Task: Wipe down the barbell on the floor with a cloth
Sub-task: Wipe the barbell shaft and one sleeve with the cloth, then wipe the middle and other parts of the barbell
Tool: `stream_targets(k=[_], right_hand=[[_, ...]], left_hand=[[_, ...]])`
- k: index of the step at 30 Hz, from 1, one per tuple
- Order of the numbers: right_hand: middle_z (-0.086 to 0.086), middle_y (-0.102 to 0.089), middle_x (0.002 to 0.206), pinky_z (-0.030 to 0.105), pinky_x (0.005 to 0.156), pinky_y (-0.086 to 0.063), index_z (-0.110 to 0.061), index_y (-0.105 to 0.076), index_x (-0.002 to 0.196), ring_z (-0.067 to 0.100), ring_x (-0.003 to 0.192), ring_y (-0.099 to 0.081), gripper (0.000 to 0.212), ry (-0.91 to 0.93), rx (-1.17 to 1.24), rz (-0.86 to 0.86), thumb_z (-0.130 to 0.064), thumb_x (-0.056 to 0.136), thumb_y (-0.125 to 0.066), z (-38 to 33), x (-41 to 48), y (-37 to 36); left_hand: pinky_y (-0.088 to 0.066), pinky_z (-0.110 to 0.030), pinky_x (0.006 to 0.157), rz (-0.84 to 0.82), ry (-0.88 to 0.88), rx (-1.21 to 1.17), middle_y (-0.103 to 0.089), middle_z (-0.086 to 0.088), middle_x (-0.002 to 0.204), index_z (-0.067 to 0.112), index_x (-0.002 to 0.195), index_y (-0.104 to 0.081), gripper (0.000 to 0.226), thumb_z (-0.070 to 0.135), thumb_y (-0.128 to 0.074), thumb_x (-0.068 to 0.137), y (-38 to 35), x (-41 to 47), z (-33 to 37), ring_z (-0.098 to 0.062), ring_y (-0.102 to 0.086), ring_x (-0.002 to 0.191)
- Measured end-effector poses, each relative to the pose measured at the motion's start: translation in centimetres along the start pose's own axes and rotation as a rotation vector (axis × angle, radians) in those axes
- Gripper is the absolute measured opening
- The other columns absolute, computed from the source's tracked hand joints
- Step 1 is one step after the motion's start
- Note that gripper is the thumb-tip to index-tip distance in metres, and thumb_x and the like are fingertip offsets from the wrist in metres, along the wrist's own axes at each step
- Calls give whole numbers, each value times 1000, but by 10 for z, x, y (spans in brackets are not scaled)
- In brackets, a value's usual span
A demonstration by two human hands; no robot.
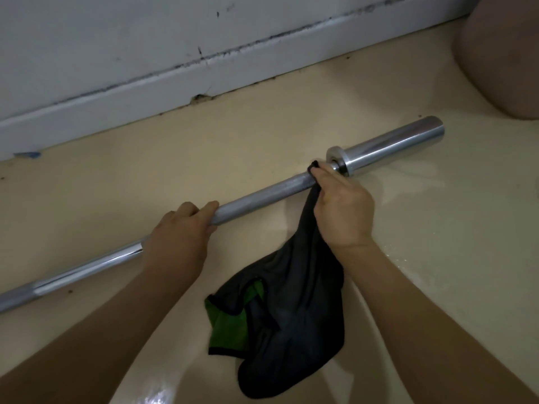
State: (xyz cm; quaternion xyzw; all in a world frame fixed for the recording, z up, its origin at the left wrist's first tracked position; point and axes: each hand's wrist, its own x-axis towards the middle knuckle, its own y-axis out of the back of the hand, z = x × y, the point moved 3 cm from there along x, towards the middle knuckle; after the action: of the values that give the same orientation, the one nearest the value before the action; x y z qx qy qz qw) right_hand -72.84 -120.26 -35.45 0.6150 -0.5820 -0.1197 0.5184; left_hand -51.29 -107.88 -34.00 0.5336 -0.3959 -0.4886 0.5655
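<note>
Gripping the barbell (262,194): left hand (178,234) bare, right hand (344,212) over cloth (294,310).

The left forearm (102,330) and right forearm (423,316) are bare from the lower edge of the frame to the wrists. The left hand (178,237) and right hand (344,217) are bare too. A rounded bare shape (501,62) at upper right may be a knee.

silver chrome barbell (262,193); dark grey cloth (291,301), green underside; cream floor (145,176); grey-white wall (116,39).
</note>
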Motion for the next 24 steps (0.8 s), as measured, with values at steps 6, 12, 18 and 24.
stream_targets(k=[6, 12, 18, 24], right_hand=[[8, -72, 105, 28, 69, -52, -4, -72, 94, 25, 78, -69, 28, -120, 57, 62, 1, 76, -51, -10, 0, 0], [8, -70, 111, 33, 62, -58, -8, -71, 103, 27, 70, -70, 39, 77, -55, -54, -7, 76, -43, 20, -4, 22], [10, -74, 96, 18, 69, -51, -12, -75, 96, 16, 69, -68, 25, -403, 277, -16, 3, 80, -62, -29, -37, 22], [7, -74, 86, 24, 72, -56, -8, -69, 92, 16, 80, -69, 23, -1042, 1373, -247, 10, 84, -56, -39, -34, 63]], left_hand=[[-37, -30, 51, 0, 2, -1, -57, -11, 81, 16, 123, -58, 40, 16, -66, 83, 1, -5, 4, -29, -52, 63], [-33, -28, 52, 1, -2, 19, -58, -9, 87, 20, 128, -55, 60, 0, -70, 74, 3, -15, 7, -27, -52, 66], [-33, -29, 65, -78, 34, -30, -55, -11, 105, 24, 140, -40, 63, 0, -54, 83, 4, -17, 10, -25, -45, 84], [-37, -39, 100, 18, 83, -285, -49, -14, 134, 20, 133, -48, 50, 26, -58, 84, 25, -33, 42, -33, -43, 120]])
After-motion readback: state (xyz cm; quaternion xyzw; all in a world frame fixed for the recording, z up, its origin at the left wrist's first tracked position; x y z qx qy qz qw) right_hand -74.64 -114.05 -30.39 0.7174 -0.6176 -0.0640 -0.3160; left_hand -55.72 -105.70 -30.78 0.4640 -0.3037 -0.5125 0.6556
